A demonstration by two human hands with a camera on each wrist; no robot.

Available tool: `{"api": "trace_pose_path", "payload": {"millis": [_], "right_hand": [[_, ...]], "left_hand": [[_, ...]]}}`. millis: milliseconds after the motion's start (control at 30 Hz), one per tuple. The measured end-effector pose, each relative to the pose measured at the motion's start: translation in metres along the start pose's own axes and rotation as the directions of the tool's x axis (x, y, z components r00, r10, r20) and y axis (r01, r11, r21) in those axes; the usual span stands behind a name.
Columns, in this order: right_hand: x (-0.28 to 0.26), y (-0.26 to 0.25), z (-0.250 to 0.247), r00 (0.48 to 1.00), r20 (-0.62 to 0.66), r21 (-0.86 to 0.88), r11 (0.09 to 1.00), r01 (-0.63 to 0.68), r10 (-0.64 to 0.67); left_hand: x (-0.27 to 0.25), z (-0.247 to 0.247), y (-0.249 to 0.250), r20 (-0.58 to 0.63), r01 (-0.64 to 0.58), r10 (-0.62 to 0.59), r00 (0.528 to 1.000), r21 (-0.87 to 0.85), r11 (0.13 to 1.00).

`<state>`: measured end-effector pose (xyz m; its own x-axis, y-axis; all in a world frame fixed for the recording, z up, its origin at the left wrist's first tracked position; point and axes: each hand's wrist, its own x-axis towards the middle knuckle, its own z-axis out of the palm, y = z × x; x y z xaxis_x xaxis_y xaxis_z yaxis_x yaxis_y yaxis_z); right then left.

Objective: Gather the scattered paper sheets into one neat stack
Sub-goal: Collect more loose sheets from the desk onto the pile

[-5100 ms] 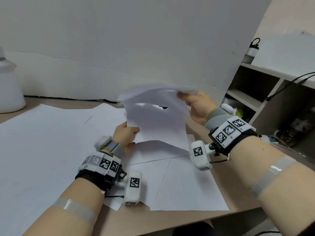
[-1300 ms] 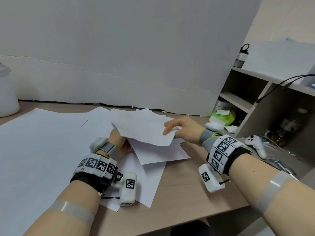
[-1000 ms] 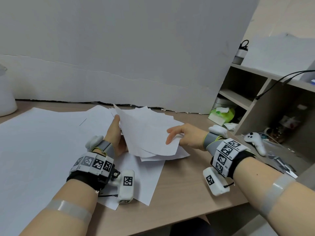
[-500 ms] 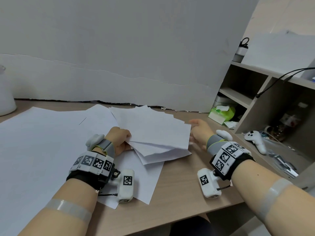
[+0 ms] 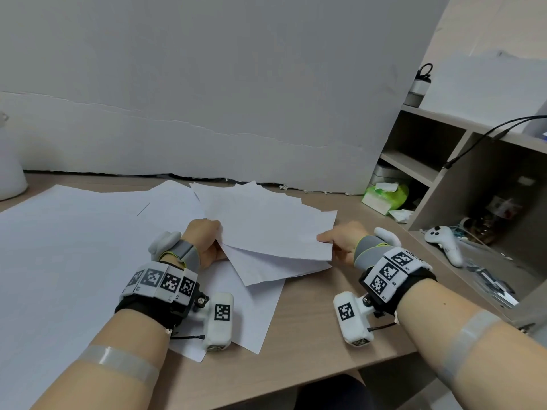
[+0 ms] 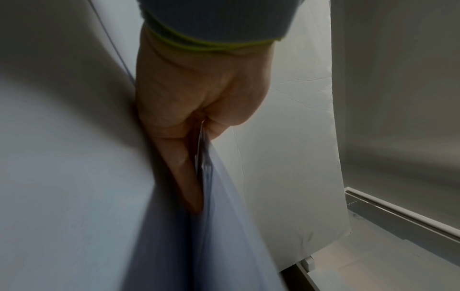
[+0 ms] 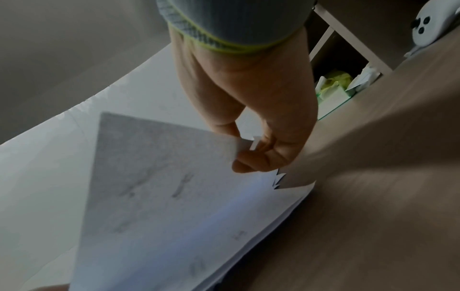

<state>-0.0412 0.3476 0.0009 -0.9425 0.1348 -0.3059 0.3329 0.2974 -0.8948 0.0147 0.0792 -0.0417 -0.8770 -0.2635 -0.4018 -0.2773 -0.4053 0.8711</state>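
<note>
Landmark: wooden desk [image 5: 310, 329], seen from above, white board standing along its far edge.
Bundle of sheets [image 5: 266, 229]: held just above the desk's middle, fanned and crooked, corners sticking out at different angles.
Left hand [image 5: 204, 241]: at the bundle's left edge, fingers [image 6: 184, 167] curled beneath and thumb pressing on top, pinching several sheets together.
Right hand [image 5: 343, 244]: at the bundle's right corner, thumb above and curled fingers below, pinching the top sheets.
Loose sheets [image 5: 254, 318]: lying flat on the desk under and in front of the bundle, toward the near edge; not yet gathered.
Large white paper [image 5: 59, 261]: spread over the desk's left half.
Step, as judged: collecting mostly done, squaring up the bundle in hand.
Next move, as judged: calls for loosening both pinches, tapping edges on the desk to align corners, then adding the remaining loose sheets.
</note>
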Motion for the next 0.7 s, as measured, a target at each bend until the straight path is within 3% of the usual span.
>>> {"api": "trace_pose_path", "payload": {"millis": [100,267,367,533,700], "right_hand": [[0.002,-0.003,0.000,0.982,-0.043,-0.129,0.975,0.180,-0.186],[0.004,-0.012,0.004,0.920,0.041,-0.235,0.891,0.388,-0.389],[0.008,-0.020,0.010,0.904,0.110,-0.239,0.872,0.428,-0.413],[0.019,-0.033,0.027,0.879,0.195,-0.102,0.882,0.460,-0.436],[0.029,-0.033,0.043,0.893,0.237,-0.112,0.902,0.416,-0.383]], "left_hand": [[-0.002,0.001,-0.001,-0.014,-0.006,0.006,1.000,0.029,1.000],[-0.008,0.004,-0.001,0.031,-0.018,0.018,0.999,-0.004,1.000],[-0.010,0.003,0.000,0.078,-0.004,0.003,0.997,0.018,1.000],[-0.006,0.002,-0.002,0.068,-0.011,0.005,0.998,0.083,0.997],[0.001,-0.001,-0.004,0.041,-0.024,0.019,0.999,0.112,0.993]]}}
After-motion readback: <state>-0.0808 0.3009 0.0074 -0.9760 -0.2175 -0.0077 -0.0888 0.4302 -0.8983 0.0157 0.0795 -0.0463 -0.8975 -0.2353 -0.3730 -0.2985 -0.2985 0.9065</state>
